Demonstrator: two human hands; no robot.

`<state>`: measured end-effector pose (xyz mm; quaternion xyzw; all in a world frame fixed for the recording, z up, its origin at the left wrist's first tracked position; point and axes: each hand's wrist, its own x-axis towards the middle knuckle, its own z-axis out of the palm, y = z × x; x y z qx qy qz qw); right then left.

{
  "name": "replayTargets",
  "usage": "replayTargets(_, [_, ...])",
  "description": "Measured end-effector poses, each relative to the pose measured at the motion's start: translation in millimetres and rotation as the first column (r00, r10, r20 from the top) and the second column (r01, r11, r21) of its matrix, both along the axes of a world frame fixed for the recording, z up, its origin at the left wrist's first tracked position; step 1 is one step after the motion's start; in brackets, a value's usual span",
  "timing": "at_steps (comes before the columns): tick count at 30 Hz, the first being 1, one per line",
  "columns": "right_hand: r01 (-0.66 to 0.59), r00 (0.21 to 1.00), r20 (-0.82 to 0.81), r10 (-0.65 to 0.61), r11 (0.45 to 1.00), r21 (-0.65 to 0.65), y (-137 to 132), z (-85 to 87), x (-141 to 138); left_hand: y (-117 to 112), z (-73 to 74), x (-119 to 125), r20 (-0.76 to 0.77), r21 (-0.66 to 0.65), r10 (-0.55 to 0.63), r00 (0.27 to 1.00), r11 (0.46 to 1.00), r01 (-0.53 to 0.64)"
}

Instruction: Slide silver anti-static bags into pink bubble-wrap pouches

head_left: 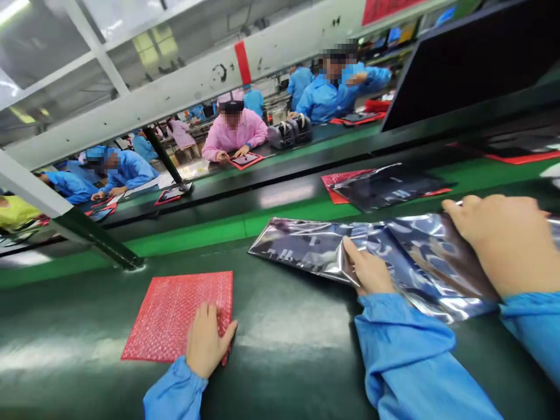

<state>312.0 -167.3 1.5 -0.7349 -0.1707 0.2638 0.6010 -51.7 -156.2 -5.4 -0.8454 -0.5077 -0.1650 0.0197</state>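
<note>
Scanning from the left, I see a square red bubble-wrap sheet (175, 315) lying flat on the dark green conveyor belt (289, 344). Its near right corner is pinned by a co-worker's hand (205, 344) in a blue sleeve, fingers laid flat and close together.

To the right of that sheet the belt is bare and glossy, a wide open lane as far as the next sleeve.

Further right is a shiny silver anti-static bag (306, 248), its left edge free and flat on the belt, well apart from the red sheet. My left hand (370, 271) pinches a crease along the bag's near edge, with the thumb on top and the fingers tucked under.

My right hand (499, 239) rests over the bag's right part, fingers pressed together and thumb at the far edge. I cannot tell whether it grips the bag.

Beyond the bag, across a green strip, a second dark glossy bag on a red mat (385, 186) sits near the belt's far edge. A black screen (472, 58) stands behind it.
</note>
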Motion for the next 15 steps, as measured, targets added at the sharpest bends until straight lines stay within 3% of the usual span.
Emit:
replayTargets(4, [-0.075,0.965,-0.237,0.115,0.983,0.17,-1.5,-0.2,-18.5,0.7,-9.6,11.1,0.085,-0.004,-0.299,0.95,0.954,0.3])
replayTargets(7, [-0.103,0.934,-0.305,0.186,0.958,0.268,7.4,-2.4,-23.1,11.0,-3.3,20.2,0.182,-0.165,-0.524,0.832,0.818,0.551])
replayTargets(9, [-0.108,0.929,-0.311,0.201,0.951,0.291,7.2,-2.1,-22.4,24.0,2.8,27.5,0.238,-0.262,-0.591,0.771,0.725,0.637])
replayTargets(10, [-0.105,0.931,-0.306,0.198,0.95,0.295,1.5,-2.0,-23.0,31.4,5.1,31.6,0.254,-0.284,-0.592,0.764,0.71,0.645])
replayTargets(13, [-0.069,0.965,-0.225,0.135,0.958,0.28,-43.9,-3.7,-35.7,50.3,5.4,42.5,0.28,-0.281,-0.511,0.813,0.766,0.578])
replayTargets(15, [-0.024,0.997,-0.074,0.038,0.982,0.187,-88.7,-2.6,-43.9,56.1,2.0,46.3,0.32,-0.233,-0.445,0.837,0.819,0.524])
